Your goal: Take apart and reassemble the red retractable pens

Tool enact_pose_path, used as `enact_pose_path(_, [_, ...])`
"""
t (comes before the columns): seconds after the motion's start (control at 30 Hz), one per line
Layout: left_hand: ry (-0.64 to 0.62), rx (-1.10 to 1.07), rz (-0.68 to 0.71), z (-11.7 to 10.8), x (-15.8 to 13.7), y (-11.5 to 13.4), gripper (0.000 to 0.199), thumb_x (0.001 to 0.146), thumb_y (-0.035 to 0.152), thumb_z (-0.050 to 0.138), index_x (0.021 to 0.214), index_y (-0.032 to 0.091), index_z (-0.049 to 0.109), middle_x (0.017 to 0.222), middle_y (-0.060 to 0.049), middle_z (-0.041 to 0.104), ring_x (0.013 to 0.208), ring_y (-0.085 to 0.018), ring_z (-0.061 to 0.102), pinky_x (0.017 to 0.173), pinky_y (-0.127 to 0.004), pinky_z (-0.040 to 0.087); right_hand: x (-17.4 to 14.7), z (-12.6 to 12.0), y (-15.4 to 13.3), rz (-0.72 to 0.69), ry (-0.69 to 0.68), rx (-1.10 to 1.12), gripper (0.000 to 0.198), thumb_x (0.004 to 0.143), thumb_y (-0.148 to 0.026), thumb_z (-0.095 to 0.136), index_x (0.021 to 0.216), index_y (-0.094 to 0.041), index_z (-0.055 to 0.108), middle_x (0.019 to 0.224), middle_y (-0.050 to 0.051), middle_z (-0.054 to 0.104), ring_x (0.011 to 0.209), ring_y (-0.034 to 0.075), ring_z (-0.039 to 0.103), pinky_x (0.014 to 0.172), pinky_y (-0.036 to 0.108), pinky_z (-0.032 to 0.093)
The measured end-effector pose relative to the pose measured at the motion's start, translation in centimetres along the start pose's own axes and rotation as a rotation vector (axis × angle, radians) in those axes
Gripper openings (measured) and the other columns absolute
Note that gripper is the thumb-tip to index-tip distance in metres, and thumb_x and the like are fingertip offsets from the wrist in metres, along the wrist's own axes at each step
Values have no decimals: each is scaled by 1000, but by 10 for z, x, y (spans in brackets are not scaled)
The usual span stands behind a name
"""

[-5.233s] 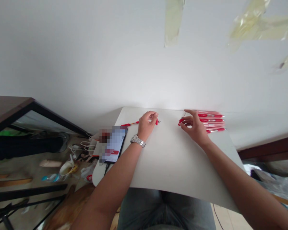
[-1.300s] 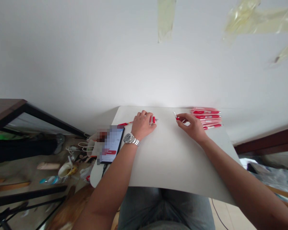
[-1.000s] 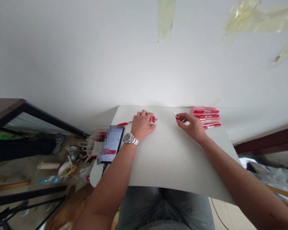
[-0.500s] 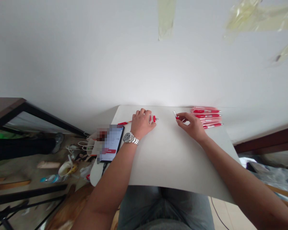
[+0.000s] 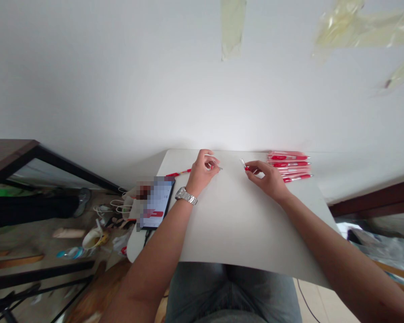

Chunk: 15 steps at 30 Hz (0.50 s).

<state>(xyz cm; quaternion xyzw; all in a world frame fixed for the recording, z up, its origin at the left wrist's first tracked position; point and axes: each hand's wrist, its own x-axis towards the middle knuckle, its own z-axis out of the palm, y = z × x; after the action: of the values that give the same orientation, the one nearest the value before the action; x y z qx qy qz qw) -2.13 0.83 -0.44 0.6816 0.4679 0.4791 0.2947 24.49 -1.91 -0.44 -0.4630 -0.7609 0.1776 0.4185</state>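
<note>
My left hand (image 5: 202, 174), wearing a metal watch, is closed in a pinch above the white table (image 5: 229, 224). A small silvery-tipped pen part (image 5: 221, 168) sticks out from its fingertips, and a bit of red shows inside the grip. To the right, my right hand (image 5: 267, 179) pinches a clear-and-red pen piece (image 5: 242, 163), its clear end pointing up and left. Left of my left hand lies a red pen (image 5: 178, 173), partly covered by that hand. Several red pens (image 5: 294, 163) lie side by side just beyond my right hand.
A phone (image 5: 156, 204) with a cable rests at the table's left edge. The wall (image 5: 188, 89) rises behind the table. On the floor to the left are a cup (image 5: 91, 239), a bottle (image 5: 70, 252) and white cables (image 5: 117, 203). Plastic-wrapped items (image 5: 384, 246) lie at right.
My left hand has closed its fingers and picked up the small red-and-silver part that lay by its thumb. My right hand still holds its pen piece, hardly moved.
</note>
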Motion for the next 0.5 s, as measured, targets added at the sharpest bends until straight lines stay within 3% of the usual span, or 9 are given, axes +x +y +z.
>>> enact_pose_path(0.3, [22, -183, -32, 3, 3, -2, 24, 93, 33, 71, 113, 23, 63, 100, -5, 76, 90, -17, 74, 84, -31, 58, 0, 2, 2, -10, -35, 9, 23, 96, -38, 65, 111, -23, 73, 89, 4, 75, 78, 19, 70, 74, 35, 60])
enact_pose_path(0.5, [38, -357, -87, 3, 2, 10, 35, 92, 42, 74, 119, 21, 67, 103, -6, 74, 91, -18, 76, 87, -36, 64, -1, 4, 3, -14, -68, 14, 23, 97, -37, 65, 112, -23, 73, 89, 4, 75, 79, 19, 70, 75, 34, 60])
